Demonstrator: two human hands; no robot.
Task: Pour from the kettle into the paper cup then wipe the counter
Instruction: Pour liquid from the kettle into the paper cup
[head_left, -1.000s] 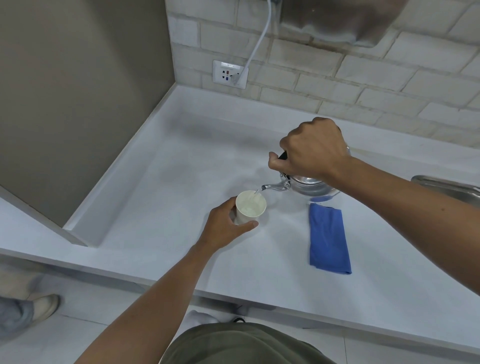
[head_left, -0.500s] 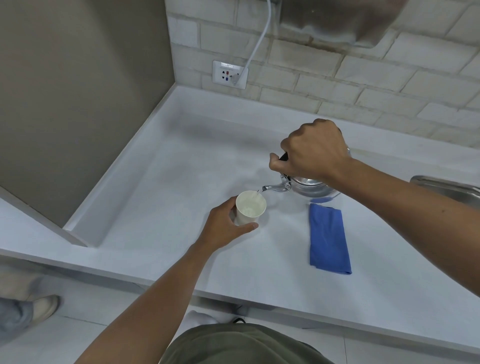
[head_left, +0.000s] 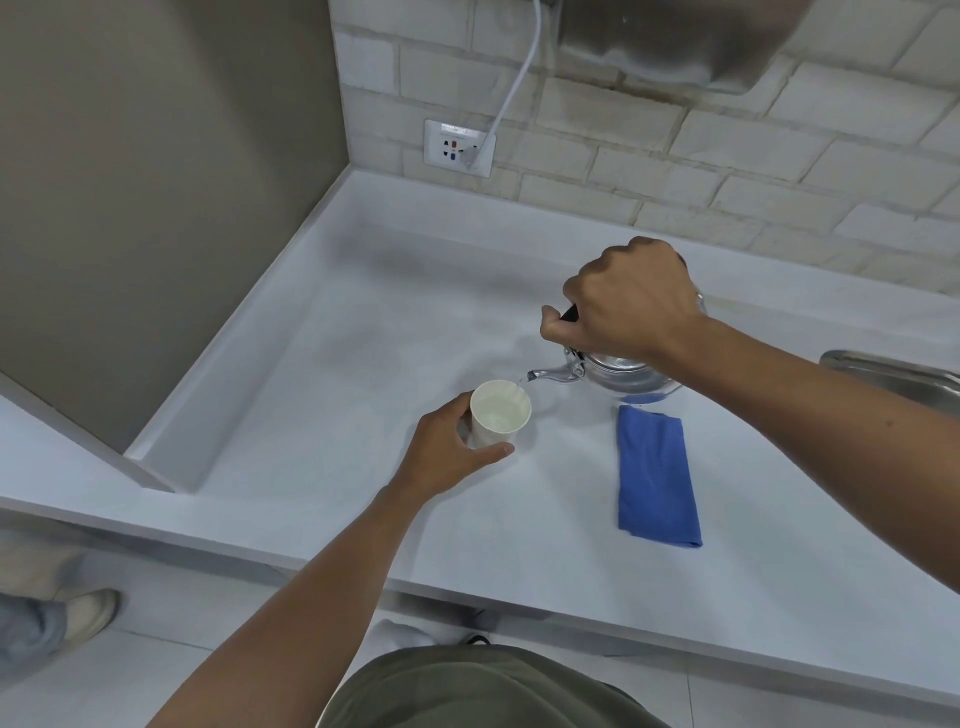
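A white paper cup (head_left: 500, 420) stands on the white counter (head_left: 332, 395), and my left hand (head_left: 451, 453) wraps around its near side. My right hand (head_left: 626, 306) grips the black handle of a small steel kettle (head_left: 621, 375), held tilted just above the counter. Its spout points left over the cup's rim, and a thin stream of water runs into the cup. A folded blue cloth (head_left: 655, 475) lies flat on the counter, just below the kettle and to the right of the cup.
A steel sink rim (head_left: 893, 375) shows at the right edge. A wall socket (head_left: 458, 148) with a white cable plugged in sits on the brick wall behind. A grey panel closes the left side. Another person's shoe (head_left: 85, 613) is on the floor at lower left.
Almost nothing has moved. Both hands hold their places and the kettle keeps pouring into the cup.
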